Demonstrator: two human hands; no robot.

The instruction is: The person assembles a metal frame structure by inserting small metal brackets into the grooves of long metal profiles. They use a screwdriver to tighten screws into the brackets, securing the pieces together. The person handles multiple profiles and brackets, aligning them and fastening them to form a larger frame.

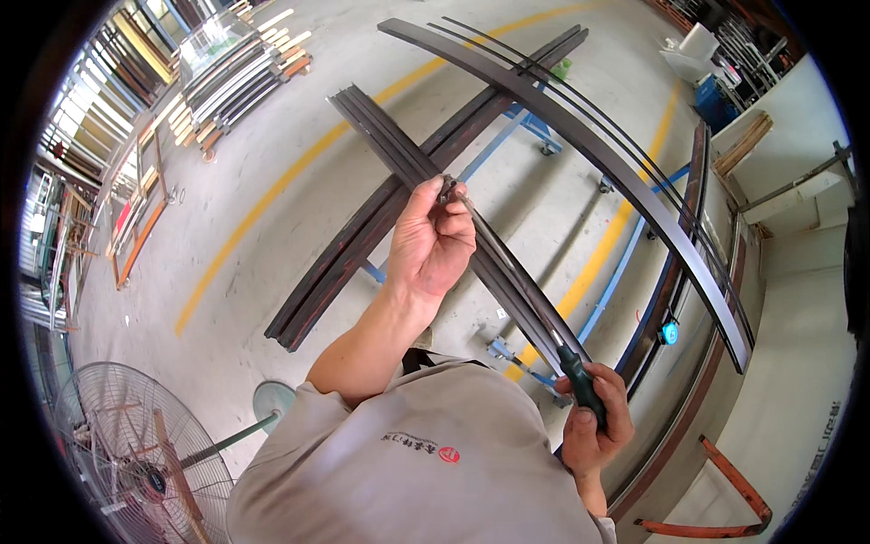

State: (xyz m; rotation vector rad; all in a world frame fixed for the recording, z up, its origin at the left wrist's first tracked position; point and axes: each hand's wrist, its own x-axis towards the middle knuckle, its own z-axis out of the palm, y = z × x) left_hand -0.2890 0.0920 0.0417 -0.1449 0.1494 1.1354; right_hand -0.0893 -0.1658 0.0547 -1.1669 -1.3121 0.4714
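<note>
My left hand is raised over the crossing of the dark metal profiles, its thumb and fingers pinched on a small dark metal piece whose exact kind I cannot make out. In my right hand, lower and to the right, is a long screwdriver with a dark green handle. Its thin shaft slants up and left toward the left fingertips; whether the tip touches the small piece is hidden. Below the hands, a grooved dark profile lies across a pair of long dark profiles.
A long flat dark strip and thin rods cross the blue wheeled stand. A teal tape measure sits on the bench at right. A floor fan stands at lower left. Stacked profiles lie far left, and an orange bracket is lower right.
</note>
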